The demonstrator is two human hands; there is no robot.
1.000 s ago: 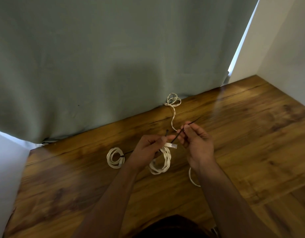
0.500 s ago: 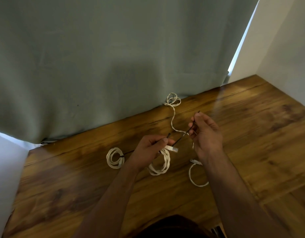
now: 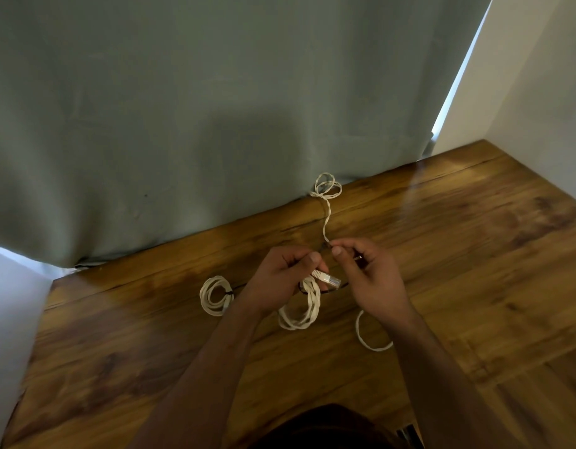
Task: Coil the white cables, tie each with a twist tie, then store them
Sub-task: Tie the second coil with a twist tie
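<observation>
My left hand [image 3: 282, 277] pinches a coiled white cable [image 3: 299, 311] near its top, and the coil hangs down over the wooden table [image 3: 474, 270]. The cable's clear plug [image 3: 327, 277] sticks out to the right of my left thumb. My right hand [image 3: 371, 277] is closed on a thin dark twist tie [image 3: 358, 258], which loops around the top of the coil. A second white coil [image 3: 215, 294], bound with a dark tie, lies flat to the left. A loose white cable [image 3: 325, 202] runs from behind my hands to a small loop by the curtain.
A grey-green curtain [image 3: 199, 124] hangs along the table's far edge. White walls stand at the right [image 3: 539, 108] and at the left [image 3: 8, 303]. Another arc of white cable [image 3: 369, 341] lies under my right forearm. Dark clothing shows at the bottom edge.
My right hand has come back down and left from its raised position, drawing the twist tie in close to the left hand and the coil's top. The left hand has held still.
</observation>
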